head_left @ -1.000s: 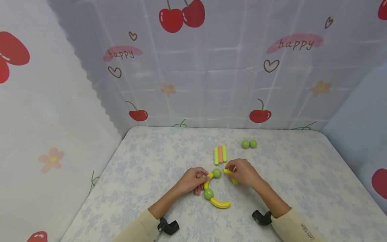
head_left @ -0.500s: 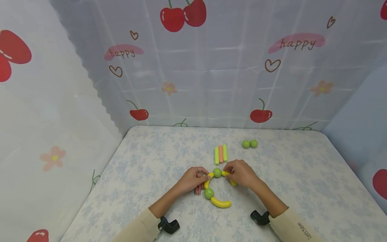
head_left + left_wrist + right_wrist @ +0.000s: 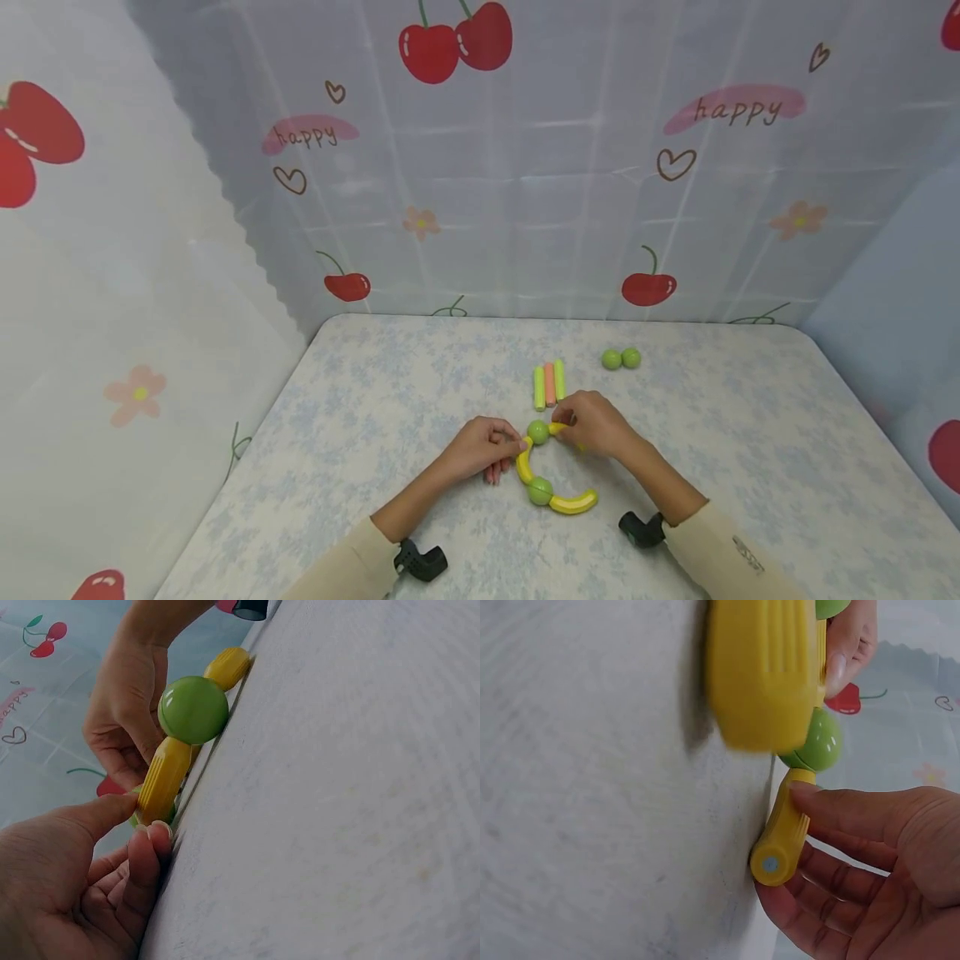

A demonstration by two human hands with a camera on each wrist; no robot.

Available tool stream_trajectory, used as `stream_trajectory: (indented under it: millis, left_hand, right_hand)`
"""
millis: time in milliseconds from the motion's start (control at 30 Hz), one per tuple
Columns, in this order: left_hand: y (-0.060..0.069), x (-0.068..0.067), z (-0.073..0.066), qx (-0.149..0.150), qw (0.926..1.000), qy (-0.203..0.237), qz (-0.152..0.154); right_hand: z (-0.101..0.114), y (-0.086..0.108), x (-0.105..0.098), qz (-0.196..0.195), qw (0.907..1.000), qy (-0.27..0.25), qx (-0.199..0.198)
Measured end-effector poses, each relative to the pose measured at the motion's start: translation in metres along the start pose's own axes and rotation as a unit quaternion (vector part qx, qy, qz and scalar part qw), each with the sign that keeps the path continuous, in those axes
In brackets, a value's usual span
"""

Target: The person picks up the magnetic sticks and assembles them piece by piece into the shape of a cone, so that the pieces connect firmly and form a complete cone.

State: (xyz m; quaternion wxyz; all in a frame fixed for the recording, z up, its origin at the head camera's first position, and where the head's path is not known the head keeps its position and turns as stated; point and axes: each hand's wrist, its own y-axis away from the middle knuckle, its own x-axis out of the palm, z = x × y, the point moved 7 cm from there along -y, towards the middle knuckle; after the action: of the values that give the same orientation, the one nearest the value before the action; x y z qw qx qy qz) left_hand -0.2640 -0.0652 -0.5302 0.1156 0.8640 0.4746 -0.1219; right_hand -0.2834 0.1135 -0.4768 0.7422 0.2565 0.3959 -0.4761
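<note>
A chain of yellow curved pieces and green balls forms an arc open to the right. My left hand (image 3: 480,448) pinches the left yellow piece (image 3: 524,467) between thumb and fingertips, close to the upper green ball (image 3: 537,432). Below that piece sits the lower green ball (image 3: 540,491), joined to another yellow piece (image 3: 573,502). With thumb and fingers my right hand (image 3: 597,425) grips a third yellow piece (image 3: 781,825), whose end meets the upper ball in the right wrist view; the hand partly covers it in the head view.
Two light green sticks (image 3: 539,388) with an orange stick (image 3: 550,384) between them lie just behind the arc. Farther back and to the right, two green balls (image 3: 612,359) rest side by side. A patterned curtain stands behind the table (image 3: 390,367).
The right hand's yellow piece has moved left against the upper ball. The arc's lower part has swung to the right, while both hands keep their holds.
</note>
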Motion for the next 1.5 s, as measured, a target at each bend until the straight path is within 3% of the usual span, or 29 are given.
stream_trajectory:
  millis: [267, 500, 667, 800, 1000, 1167, 1500]
  left_hand:
    - [0.001, 0.004, -0.006, -0.006, 0.9989, -0.038, 0.026]
    - [-0.001, -0.007, -0.013, -0.016, 0.9964, -0.061, 0.056]
    - [-0.009, -0.017, -0.027, 0.002, 0.9921, -0.118, 0.044]
    - [-0.018, -0.017, -0.038, 0.018, 0.9843, -0.174, 0.025]
    - [-0.032, -0.006, -0.052, 0.035, 0.9719, -0.231, 0.032]
    - [-0.042, 0.002, -0.053, 0.033, 0.9662, -0.253, 0.039]
    - [-0.050, 0.012, -0.048, 0.022, 0.9656, -0.253, 0.056]
  right_hand:
    - [0.003, 0.004, 0.000, 0.022, 0.9995, -0.003, -0.023]
    - [0.005, 0.023, -0.024, -0.012, 0.9996, 0.024, -0.004]
    - [-0.001, 0.046, -0.037, -0.023, 0.9984, 0.049, 0.013]
    - [-0.004, 0.066, -0.038, -0.014, 0.9980, 0.055, 0.027]
    - [-0.003, 0.094, -0.027, 0.021, 0.9989, 0.010, 0.040]
    - [0.004, 0.106, -0.008, 0.069, 0.9958, -0.060, -0.003]
    - [0.007, 0.110, 0.005, 0.082, 0.9887, -0.121, -0.034]
